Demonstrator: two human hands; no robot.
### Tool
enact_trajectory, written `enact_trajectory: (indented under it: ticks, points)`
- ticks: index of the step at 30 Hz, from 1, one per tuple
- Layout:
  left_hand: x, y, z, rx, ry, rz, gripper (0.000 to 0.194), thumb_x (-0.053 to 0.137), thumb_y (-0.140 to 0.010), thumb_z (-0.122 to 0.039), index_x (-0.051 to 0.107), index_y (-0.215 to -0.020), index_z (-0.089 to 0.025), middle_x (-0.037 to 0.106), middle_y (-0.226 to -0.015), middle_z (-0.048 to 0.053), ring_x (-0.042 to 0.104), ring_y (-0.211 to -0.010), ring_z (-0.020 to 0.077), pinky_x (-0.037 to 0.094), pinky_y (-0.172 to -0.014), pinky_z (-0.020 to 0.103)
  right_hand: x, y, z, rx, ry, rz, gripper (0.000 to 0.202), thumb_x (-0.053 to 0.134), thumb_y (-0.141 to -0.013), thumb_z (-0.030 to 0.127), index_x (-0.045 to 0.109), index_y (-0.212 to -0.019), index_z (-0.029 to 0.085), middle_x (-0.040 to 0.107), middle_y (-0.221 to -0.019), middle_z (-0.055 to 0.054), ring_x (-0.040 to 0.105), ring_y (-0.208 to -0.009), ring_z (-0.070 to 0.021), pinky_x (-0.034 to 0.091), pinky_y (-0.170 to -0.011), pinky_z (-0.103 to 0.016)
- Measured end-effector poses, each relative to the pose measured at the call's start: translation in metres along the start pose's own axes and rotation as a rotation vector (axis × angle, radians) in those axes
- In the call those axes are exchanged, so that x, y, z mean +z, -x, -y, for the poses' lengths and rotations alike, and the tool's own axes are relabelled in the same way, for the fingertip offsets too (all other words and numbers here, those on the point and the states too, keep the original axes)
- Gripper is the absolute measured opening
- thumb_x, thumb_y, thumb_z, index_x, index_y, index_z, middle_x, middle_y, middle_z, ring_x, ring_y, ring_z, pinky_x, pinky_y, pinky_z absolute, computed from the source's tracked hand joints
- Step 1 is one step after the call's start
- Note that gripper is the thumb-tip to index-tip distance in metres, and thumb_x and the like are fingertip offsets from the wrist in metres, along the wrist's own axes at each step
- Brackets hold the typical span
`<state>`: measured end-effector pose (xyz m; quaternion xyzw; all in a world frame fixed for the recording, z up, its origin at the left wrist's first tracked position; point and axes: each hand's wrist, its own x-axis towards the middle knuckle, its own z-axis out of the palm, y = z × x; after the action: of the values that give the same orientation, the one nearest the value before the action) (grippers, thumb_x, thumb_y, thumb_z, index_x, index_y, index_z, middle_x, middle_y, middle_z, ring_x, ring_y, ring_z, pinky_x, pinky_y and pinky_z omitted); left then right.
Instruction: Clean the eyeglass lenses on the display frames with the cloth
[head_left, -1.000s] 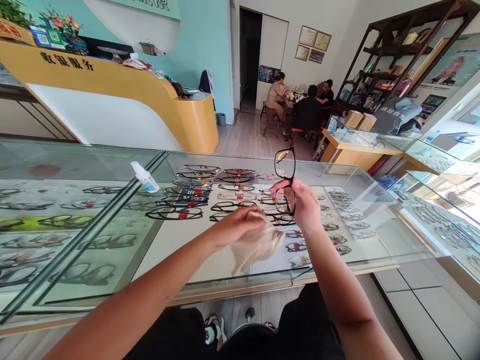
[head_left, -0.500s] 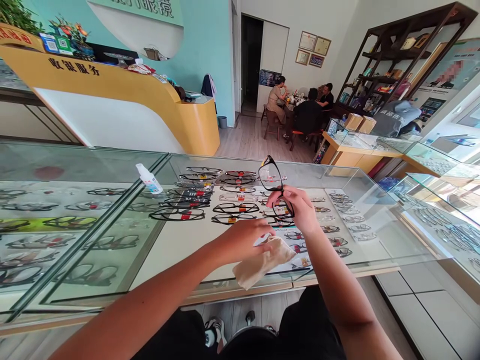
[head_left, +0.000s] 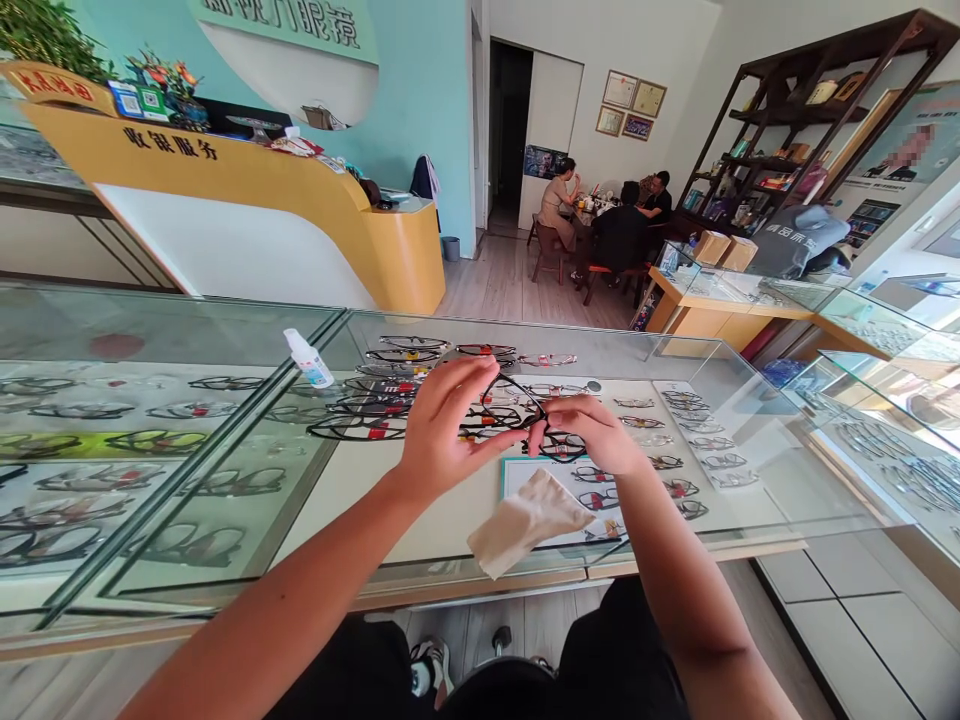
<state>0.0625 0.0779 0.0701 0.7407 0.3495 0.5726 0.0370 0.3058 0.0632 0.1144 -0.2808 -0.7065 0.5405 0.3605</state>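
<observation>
Black-framed glasses (head_left: 517, 384) are held above the glass counter between both hands. My right hand (head_left: 592, 430) pinches them near the middle of the frame. My left hand (head_left: 450, 425) is curved around the other side, its thumb and fingers apart with the frame between them; whether it touches the frame is hard to tell. A beige cloth (head_left: 529, 522) lies crumpled on the glass below the hands, touched by neither. Rows of glasses (head_left: 411, 343) are laid out beneath the glass.
A white spray bottle (head_left: 308, 360) stands on the counter to the left, near the glass seam (head_left: 247, 425). Farther back are a yellow reception desk (head_left: 405, 250), people seated at a table (head_left: 619, 235), a dark shelf (head_left: 787, 110) and more display cases (head_left: 750, 290).
My left hand has left the cloth and moved up to the glasses. My right hand has lowered and tilted the glasses. The cloth stays on the counter.
</observation>
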Motion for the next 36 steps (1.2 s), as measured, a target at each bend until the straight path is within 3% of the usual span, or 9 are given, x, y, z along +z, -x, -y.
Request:
enact_trajectory:
  ticks: [6,11,13,15,17,20,25,31,36]
  points:
    - [-0.015,-0.012,-0.004,0.012,-0.023,-0.002,0.081,0.102,-0.065,-0.065,0.078,-0.134,-0.031,0.078,-0.131,0.012,0.071,-0.124,0.0400,0.054,-0.117,0.054,-0.002,-0.004,0.012,-0.039,0.030,0.049,0.037,0.058,-0.105,0.041,0.071,-0.077,0.021,0.080,-0.085,-0.006,0.068,-0.080,-0.0219,0.058,-0.087,-0.038]
    - [-0.040,-0.053,-0.023,0.142,-0.083,-0.059,0.078,0.103,-0.065,-0.063,0.078,-0.131,-0.029,0.077,-0.128,0.011,0.072,-0.121,0.0377,0.056,-0.114,0.052,-0.013,-0.009,0.068,-0.176,0.342,0.094,0.040,0.051,-0.112,0.036,0.082,-0.092,0.021,0.080,-0.089,-0.004,0.071,-0.082,-0.0200,0.057,-0.081,-0.036]
    - [-0.050,-0.076,-0.030,0.227,-0.121,-0.101,0.079,0.102,-0.067,-0.064,0.076,-0.133,-0.029,0.077,-0.128,0.011,0.072,-0.121,0.0361,0.056,-0.115,0.053,-0.017,-0.008,0.096,-0.273,0.559,-0.021,0.036,0.054,-0.112,0.036,0.083,-0.095,0.022,0.080,-0.090,-0.004,0.072,-0.084,-0.0211,0.056,-0.082,-0.037]
    - [-0.058,-0.099,-0.036,0.317,-0.144,-0.186,0.081,0.101,-0.070,-0.064,0.073,-0.137,-0.029,0.075,-0.129,0.009,0.071,-0.123,0.0342,0.056,-0.113,0.053,-0.017,-0.006,0.118,-0.424,0.738,-0.281,0.024,0.062,-0.109,0.038,0.082,-0.111,0.025,0.080,-0.107,-0.007,0.073,-0.102,-0.0261,0.056,-0.095,-0.043]
    - [-0.061,-0.120,-0.041,0.349,-0.152,-0.314,0.081,0.098,-0.075,-0.066,0.069,-0.142,-0.029,0.072,-0.135,0.006,0.067,-0.129,0.0332,0.056,-0.110,0.053,-0.013,-0.004,0.131,-0.587,0.812,-0.580,0.030,0.070,-0.105,0.041,0.076,-0.132,0.028,0.075,-0.128,-0.010,0.067,-0.122,-0.0313,0.054,-0.108,-0.051]
    - [-0.058,-0.137,-0.049,0.298,-0.131,-0.479,0.078,0.092,-0.082,-0.066,0.064,-0.145,-0.029,0.066,-0.142,0.003,0.061,-0.135,0.0325,0.056,-0.104,0.054,0.001,-0.007,0.132,-0.715,0.780,-0.840,0.056,0.074,-0.100,0.046,0.059,-0.153,0.032,0.062,-0.151,-0.012,0.058,-0.138,-0.0354,0.053,-0.113,-0.057]
    - [-0.045,-0.138,-0.050,0.240,-0.028,-0.544,0.075,0.095,-0.080,-0.063,0.064,-0.142,-0.033,0.065,-0.140,0.004,0.064,-0.131,0.0329,0.060,-0.099,0.055,0.016,-0.023,0.114,-0.690,0.776,-0.882,0.079,0.080,-0.096,0.048,0.042,-0.164,0.032,0.056,-0.157,-0.016,0.059,-0.140,-0.0366,0.060,-0.104,-0.054]
    - [-0.041,-0.136,-0.033,0.308,0.021,-0.569,0.082,0.105,-0.069,-0.053,0.068,-0.141,-0.040,0.069,-0.134,0.008,0.069,-0.122,0.0349,0.065,-0.087,0.053,0.012,-0.035,0.101,-0.739,0.852,-0.971,0.063,0.081,-0.096,0.040,0.053,-0.151,0.033,0.068,-0.140,-0.010,0.071,-0.111,-0.0274,0.066,-0.090,-0.048]
    - [-0.038,-0.137,-0.029,0.324,0.081,-0.562,0.082,0.105,-0.070,-0.045,0.069,-0.143,-0.040,0.067,-0.136,0.009,0.070,-0.120,0.0324,0.065,-0.085,0.049,0.010,-0.040,0.098,-0.777,0.881,-0.971,0.057,0.083,-0.096,0.039,0.057,-0.146,0.031,0.065,-0.138,-0.012,0.071,-0.111,-0.0266,0.069,-0.087,-0.047]
